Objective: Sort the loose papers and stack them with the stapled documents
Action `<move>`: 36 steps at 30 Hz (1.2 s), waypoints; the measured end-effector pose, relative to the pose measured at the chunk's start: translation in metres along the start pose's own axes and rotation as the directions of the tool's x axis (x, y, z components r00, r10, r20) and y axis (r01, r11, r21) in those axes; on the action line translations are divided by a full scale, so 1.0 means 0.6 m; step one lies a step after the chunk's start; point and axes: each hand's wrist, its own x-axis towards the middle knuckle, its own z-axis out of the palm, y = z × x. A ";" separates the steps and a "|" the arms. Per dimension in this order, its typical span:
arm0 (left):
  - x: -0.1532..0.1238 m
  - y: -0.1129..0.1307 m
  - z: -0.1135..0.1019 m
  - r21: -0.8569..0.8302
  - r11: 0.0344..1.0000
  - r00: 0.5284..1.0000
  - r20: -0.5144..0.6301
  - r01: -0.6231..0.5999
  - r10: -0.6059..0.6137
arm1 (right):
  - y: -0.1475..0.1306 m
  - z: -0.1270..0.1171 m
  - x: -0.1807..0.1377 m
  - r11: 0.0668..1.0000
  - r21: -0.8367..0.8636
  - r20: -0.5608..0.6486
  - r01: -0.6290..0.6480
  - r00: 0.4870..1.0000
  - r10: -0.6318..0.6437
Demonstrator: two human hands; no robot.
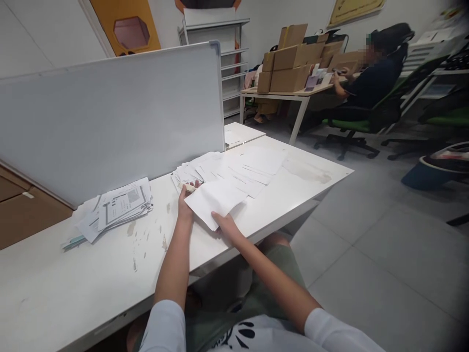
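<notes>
My right hand [225,226] pinches the near edge of a white sheet of paper [216,198], thumb on top and fingers underneath. At the sheet's left corner, my left hand [186,201] is curled around a small cream-coloured object [188,187], whose kind I cannot make out. The paper hides part of the left fingers. Just beyond both hands, loose white papers [249,176] lie spread over the white table [220,244]. To the left is an untidy stack of printed sheets [124,208], some with dark borders.
A whiteboard panel [146,117] stands along the table's far side, with a brown cardboard box [32,210] at far left. Across the room a person [381,73] sits at another desk [274,93] piled with cardboard boxes [291,63]. Office chairs stand to the right.
</notes>
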 end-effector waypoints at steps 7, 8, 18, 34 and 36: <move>0.000 -0.008 0.004 -0.002 0.999 0.999 -0.006 0.039 -0.039 | 0.001 -0.003 -0.003 1.000 -0.005 -0.043 0.006 0.999 -0.006; -0.001 -0.006 0.004 0.007 0.999 0.999 0.003 0.040 -0.040 | 0.000 -0.003 -0.004 1.000 -0.007 -0.047 0.012 0.999 -0.012; 0.002 0.028 -0.016 0.011 0.999 0.994 0.103 0.033 -0.034 | 0.011 -0.004 -0.004 0.991 -0.130 -0.067 0.003 0.998 -0.012; 0.000 0.035 -0.020 0.052 0.993 0.982 0.148 0.110 -0.116 | 0.016 -0.005 -0.008 0.982 -0.189 -0.062 0.015 0.998 -0.027; -0.002 0.033 -0.019 0.066 0.991 0.979 0.156 0.120 -0.129 | 0.014 -0.006 -0.008 0.983 -0.181 -0.054 0.014 0.998 -0.024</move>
